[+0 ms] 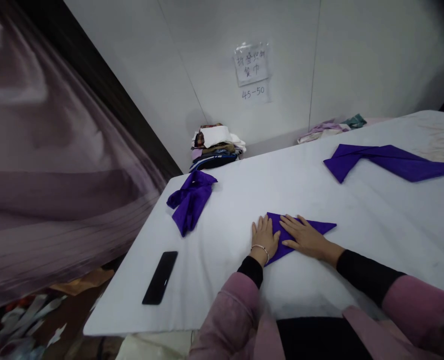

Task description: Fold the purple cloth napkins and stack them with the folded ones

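A purple napkin point(282, 250), folded into a triangle, lies flat on the white-covered table in front of me. On its left edge rests my left hand point(265, 237), palm down with the fingers stretched out; a bracelet circles that wrist. My right hand point(303, 236) lies flat across the middle of the same napkin, fingers spread and pointing left. One corner of the cloth sticks out to the right past my right hand. Both palms hide part of the napkin's surface.
A crumpled purple cloth point(192, 200) lies at the table's left, above a black phone point(160, 278). Another folded purple cloth point(390, 159) is at the far right. Stacked fabrics point(216, 145) stand by the wall, under a paper sign point(252, 65). A draped curtain point(57, 165) hangs left.
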Action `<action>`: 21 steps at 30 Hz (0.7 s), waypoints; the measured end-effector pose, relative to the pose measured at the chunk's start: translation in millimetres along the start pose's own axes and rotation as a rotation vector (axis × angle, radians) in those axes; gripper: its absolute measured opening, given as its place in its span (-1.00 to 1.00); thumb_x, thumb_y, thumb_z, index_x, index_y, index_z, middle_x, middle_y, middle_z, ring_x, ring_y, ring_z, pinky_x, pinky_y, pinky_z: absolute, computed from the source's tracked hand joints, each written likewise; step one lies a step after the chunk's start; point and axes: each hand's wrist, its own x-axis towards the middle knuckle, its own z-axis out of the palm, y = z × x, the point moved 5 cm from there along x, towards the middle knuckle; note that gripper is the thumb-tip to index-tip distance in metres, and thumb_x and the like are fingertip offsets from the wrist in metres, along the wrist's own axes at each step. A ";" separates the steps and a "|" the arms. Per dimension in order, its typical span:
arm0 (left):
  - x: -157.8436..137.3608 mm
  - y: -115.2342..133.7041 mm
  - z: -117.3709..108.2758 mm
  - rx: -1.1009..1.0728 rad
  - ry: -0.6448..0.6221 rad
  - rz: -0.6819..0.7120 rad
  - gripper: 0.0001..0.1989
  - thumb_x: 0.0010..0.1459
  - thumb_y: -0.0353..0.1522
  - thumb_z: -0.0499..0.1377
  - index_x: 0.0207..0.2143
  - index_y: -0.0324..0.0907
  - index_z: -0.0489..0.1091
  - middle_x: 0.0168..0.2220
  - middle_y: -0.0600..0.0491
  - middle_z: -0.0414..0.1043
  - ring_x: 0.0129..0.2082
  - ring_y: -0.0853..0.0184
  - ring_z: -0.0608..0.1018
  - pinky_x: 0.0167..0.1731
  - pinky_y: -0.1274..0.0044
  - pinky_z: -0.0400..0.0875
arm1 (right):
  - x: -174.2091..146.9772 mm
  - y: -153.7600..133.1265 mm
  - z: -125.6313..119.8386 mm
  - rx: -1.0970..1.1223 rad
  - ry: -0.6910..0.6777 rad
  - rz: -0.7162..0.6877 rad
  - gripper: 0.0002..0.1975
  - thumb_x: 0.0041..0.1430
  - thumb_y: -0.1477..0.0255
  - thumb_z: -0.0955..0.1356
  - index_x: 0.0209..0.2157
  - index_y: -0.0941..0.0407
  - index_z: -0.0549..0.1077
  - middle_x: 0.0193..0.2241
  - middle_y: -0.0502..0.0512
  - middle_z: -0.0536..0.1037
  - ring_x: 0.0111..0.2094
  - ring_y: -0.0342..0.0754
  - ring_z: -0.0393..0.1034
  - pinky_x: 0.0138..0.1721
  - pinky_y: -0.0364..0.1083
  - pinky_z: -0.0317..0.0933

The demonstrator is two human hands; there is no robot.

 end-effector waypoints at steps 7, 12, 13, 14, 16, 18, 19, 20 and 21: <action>-20.7 -12.0 -21.8 -0.036 0.034 -0.130 -0.40 0.26 -0.16 -0.23 0.23 -0.35 -0.02 0.28 -0.16 -0.09 0.28 0.12 -0.06 0.21 0.15 -0.15 | -0.4 0.0 2.1 -0.025 0.019 -0.018 -0.27 0.19 -0.04 0.06 0.27 0.08 -0.07 0.25 0.21 0.03 0.26 0.14 -0.16 0.19 0.23 -0.21; -52.0 29.7 -12.1 -0.003 0.048 0.191 -0.25 0.19 0.03 -0.24 0.25 -0.31 -0.06 0.30 -0.12 -0.13 0.30 0.16 -0.14 0.23 0.19 -0.19 | -0.5 0.5 4.0 -0.033 0.038 -0.029 -0.28 0.20 -0.02 0.06 0.27 0.08 -0.07 0.25 0.19 0.04 0.26 0.13 -0.17 0.19 0.23 -0.20; -55.5 32.2 -7.7 0.006 0.038 0.197 -0.21 0.17 0.06 -0.24 0.25 -0.32 -0.07 0.30 -0.13 -0.14 0.30 0.15 -0.14 0.23 0.19 -0.19 | -0.3 0.3 3.9 -0.035 0.041 -0.030 -0.29 0.21 -0.02 0.06 0.27 0.07 -0.06 0.25 0.19 0.05 0.26 0.13 -0.17 0.19 0.23 -0.20; -57.4 32.3 -3.6 0.015 0.029 0.186 -0.19 0.16 0.08 -0.24 0.26 -0.34 -0.09 0.30 -0.15 -0.14 0.30 0.14 -0.14 0.23 0.19 -0.17 | -0.1 0.2 3.8 -0.035 0.040 -0.029 -0.30 0.21 -0.01 0.06 0.27 0.07 -0.06 0.25 0.19 0.05 0.26 0.13 -0.16 0.19 0.23 -0.19; -57.8 29.0 2.5 0.032 0.020 0.153 -0.17 0.16 0.08 -0.25 0.26 -0.36 -0.11 0.29 -0.17 -0.13 0.29 0.13 -0.13 0.23 0.19 -0.15 | 0.1 -0.1 3.0 -0.034 0.032 -0.022 -0.31 0.22 0.00 0.06 0.27 0.07 -0.04 0.24 0.19 0.06 0.26 0.12 -0.15 0.18 0.22 -0.18; -56.8 25.1 4.9 0.042 0.028 0.143 -0.18 0.16 0.08 -0.25 0.26 -0.35 -0.11 0.30 -0.16 -0.15 0.30 0.14 -0.14 0.23 0.19 -0.15 | -0.1 -0.3 1.5 -0.027 0.025 -0.018 -0.32 0.22 0.01 0.06 0.27 0.08 -0.03 0.24 0.19 0.06 0.26 0.12 -0.15 0.19 0.22 -0.18; -56.6 23.6 5.1 0.043 0.033 0.144 -0.19 0.16 0.08 -0.25 0.26 -0.34 -0.10 0.30 -0.15 -0.16 0.30 0.14 -0.14 0.23 0.18 -0.16 | -0.3 -0.4 0.7 -0.023 0.025 -0.018 -0.32 0.23 0.01 0.06 0.27 0.08 -0.03 0.25 0.19 0.05 0.26 0.12 -0.16 0.19 0.21 -0.19; -57.1 22.2 5.0 0.042 0.037 0.143 -0.19 0.17 0.08 -0.25 0.26 -0.33 -0.09 0.30 -0.14 -0.16 0.30 0.14 -0.15 0.23 0.18 -0.17 | -0.5 -0.5 0.0 -0.018 0.025 -0.019 -0.32 0.23 0.01 0.06 0.27 0.08 -0.03 0.25 0.18 0.05 0.26 0.12 -0.17 0.19 0.22 -0.20; -58.3 20.6 4.7 0.042 0.041 0.139 -0.20 0.17 0.08 -0.24 0.26 -0.32 -0.08 0.30 -0.13 -0.17 0.30 0.14 -0.15 0.22 0.17 -0.18 | -0.7 -0.5 -0.5 -0.013 0.026 -0.021 -0.32 0.22 0.01 0.06 0.27 0.07 -0.04 0.25 0.18 0.05 0.26 0.12 -0.17 0.19 0.22 -0.21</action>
